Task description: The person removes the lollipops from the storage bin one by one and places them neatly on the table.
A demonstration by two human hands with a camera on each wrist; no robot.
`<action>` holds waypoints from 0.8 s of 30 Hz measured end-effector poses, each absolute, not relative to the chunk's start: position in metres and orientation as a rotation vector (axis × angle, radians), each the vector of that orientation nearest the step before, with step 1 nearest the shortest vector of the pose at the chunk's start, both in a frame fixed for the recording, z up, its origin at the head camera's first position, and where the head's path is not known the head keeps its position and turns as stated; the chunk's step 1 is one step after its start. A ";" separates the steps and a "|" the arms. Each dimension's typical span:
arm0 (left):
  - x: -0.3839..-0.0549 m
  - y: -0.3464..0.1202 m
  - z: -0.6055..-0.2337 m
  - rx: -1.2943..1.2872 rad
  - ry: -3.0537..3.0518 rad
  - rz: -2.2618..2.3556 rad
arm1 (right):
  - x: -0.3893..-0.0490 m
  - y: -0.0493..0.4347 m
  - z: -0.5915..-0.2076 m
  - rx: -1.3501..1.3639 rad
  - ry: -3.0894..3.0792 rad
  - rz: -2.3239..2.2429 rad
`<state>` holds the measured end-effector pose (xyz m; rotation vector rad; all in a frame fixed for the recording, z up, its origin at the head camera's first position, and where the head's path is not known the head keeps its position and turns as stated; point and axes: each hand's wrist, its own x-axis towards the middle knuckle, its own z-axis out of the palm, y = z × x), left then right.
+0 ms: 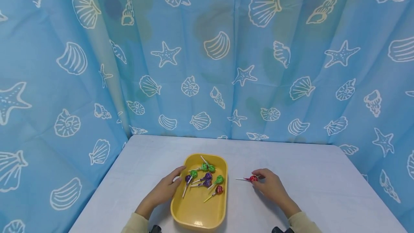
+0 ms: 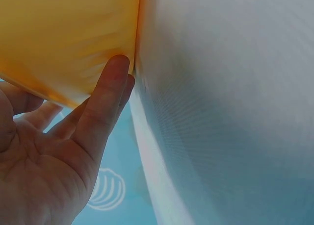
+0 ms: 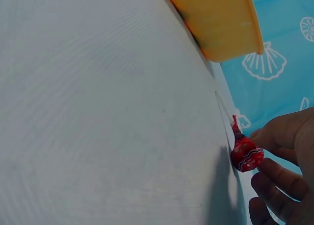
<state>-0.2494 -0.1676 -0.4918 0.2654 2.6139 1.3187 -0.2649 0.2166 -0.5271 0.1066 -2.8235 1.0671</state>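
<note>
A yellow tray [image 1: 198, 214] stands on the table with several wrapped lollipops in it: green lollipops [image 1: 220, 179], purple lollipops [image 1: 207, 182] and a red one [image 1: 219, 190] with a yellow stick. At the tray's left side is my left hand [image 1: 164, 191], its fairly straight fingers touching the outer wall, as the left wrist view shows. To the right of the tray, my right hand [image 1: 272, 187] pinches the wrapped head of a red lollipop [image 3: 247, 155] between thumb and fingers. Its white stick points left toward the tray, low over the tabletop.
White cloth covers the table [image 1: 310, 175]. Behind it and along both sides hangs a blue curtain [image 1: 200, 64] printed with white shells and starfish. A dark object [image 1: 156, 229] shows by each wrist at the bottom of the head view.
</note>
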 end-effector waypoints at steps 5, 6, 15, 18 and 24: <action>-0.249 -0.168 -0.493 0.264 2.615 1.313 | -0.264 0.214 -0.523 0.184 -2.789 1.013; -0.250 -0.168 -0.493 0.263 2.616 1.311 | -0.264 0.212 -0.522 0.205 -2.780 0.994; -0.249 -0.166 -0.493 0.246 2.613 1.328 | -0.262 0.197 -0.507 0.284 -2.750 0.948; -0.249 -0.166 -0.492 0.255 2.619 1.325 | -0.261 0.192 -0.503 0.282 -2.755 0.969; -0.248 -0.168 -0.492 0.284 2.609 1.332 | -0.259 0.181 -0.497 0.337 -2.737 0.990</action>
